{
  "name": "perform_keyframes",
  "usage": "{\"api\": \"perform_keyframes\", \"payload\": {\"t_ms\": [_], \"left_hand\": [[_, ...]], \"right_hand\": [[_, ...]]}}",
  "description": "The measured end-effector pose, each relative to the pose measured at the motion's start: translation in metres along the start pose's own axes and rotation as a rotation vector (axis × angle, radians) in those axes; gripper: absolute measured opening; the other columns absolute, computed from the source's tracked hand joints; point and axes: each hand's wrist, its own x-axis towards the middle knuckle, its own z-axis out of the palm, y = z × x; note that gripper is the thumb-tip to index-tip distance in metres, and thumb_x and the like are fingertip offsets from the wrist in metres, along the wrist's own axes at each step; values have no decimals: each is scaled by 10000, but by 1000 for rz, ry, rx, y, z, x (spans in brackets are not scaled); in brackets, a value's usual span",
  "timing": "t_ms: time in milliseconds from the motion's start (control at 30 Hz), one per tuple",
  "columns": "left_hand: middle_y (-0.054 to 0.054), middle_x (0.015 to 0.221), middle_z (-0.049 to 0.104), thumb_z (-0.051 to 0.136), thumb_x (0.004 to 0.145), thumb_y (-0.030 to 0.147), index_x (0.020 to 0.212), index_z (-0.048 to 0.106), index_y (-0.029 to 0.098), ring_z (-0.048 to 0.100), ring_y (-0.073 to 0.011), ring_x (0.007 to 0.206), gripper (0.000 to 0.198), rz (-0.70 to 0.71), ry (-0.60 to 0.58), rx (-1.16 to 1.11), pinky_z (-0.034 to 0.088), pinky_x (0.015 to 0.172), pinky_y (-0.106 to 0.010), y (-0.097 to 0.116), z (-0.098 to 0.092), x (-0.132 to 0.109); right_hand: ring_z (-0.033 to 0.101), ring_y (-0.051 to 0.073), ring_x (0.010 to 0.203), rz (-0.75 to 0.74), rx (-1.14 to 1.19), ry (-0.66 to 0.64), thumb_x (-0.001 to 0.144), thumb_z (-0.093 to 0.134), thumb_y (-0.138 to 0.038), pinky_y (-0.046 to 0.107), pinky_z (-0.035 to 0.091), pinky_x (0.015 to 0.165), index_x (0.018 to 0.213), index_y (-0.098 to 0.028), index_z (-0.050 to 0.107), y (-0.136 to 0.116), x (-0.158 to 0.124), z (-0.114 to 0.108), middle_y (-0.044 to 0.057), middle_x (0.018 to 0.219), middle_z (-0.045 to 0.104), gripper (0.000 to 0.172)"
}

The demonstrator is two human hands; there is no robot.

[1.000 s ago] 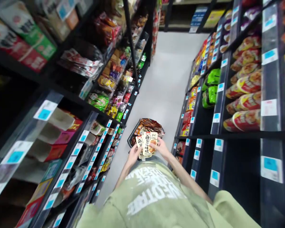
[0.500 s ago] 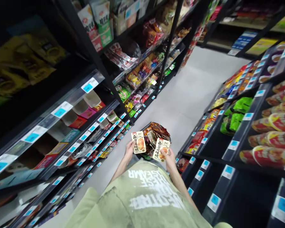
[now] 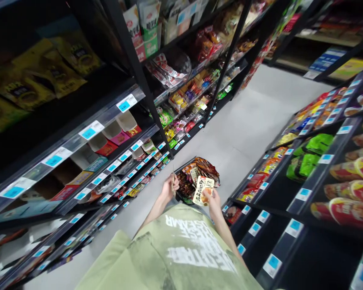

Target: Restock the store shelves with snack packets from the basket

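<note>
My right hand (image 3: 212, 199) is closed on a cream snack packet (image 3: 203, 190) with a red top and dark lettering, held face up over the basket. My left hand (image 3: 170, 188) pinches another packet (image 3: 173, 177) that is turned edge-on, so only a thin sliver shows. Both hands are low in the aisle, just in front of my green shirt. Right beyond them a black basket (image 3: 179, 170) on the floor is piled with brown and red snack packets (image 3: 199, 167).
Black shelves (image 3: 115, 159) with blue price tags run along the left, stocked with boxes and bags. Shelves (image 3: 293, 189) on the right hold green bags and cup noodles. A pale grey floor (image 3: 245, 133) runs between them toward more shelving at the far end.
The two packets, held together a second ago, have been separated. The left hand's packet has turned edge-on and moved left. The view has swung toward the left shelves.
</note>
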Motion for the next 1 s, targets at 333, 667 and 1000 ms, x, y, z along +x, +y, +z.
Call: {"api": "perform_keyframes", "payload": {"t_ms": [333,667,1000], "left_hand": [[95,506,198,410,991,377,718,343,222,-19,-64,445,321,-128,-186,-236,129,380,-208,1,11,-12],[70,525,214,390,992,308,696,363,218,76,-95,435,311,-225,-164,-159,221,459,-255,1,19,-9],[71,550,104,323,1010,290,646,312,210,6,-95,481,373,-274,-162,-118,124,408,-209,-1,34,-5]], "right_hand": [[669,182,666,34,-83,24,598,803,-398,253,508,588,929,-205,675,6,0,-9,-9,787,736,404],[658,179,629,-14,-58,10,646,785,-413,250,490,537,963,-210,674,-9,-1,1,2,790,732,392],[717,199,836,-112,99,-12,689,816,-417,298,579,719,1039,-241,642,-58,-26,26,33,1010,752,429]]}}
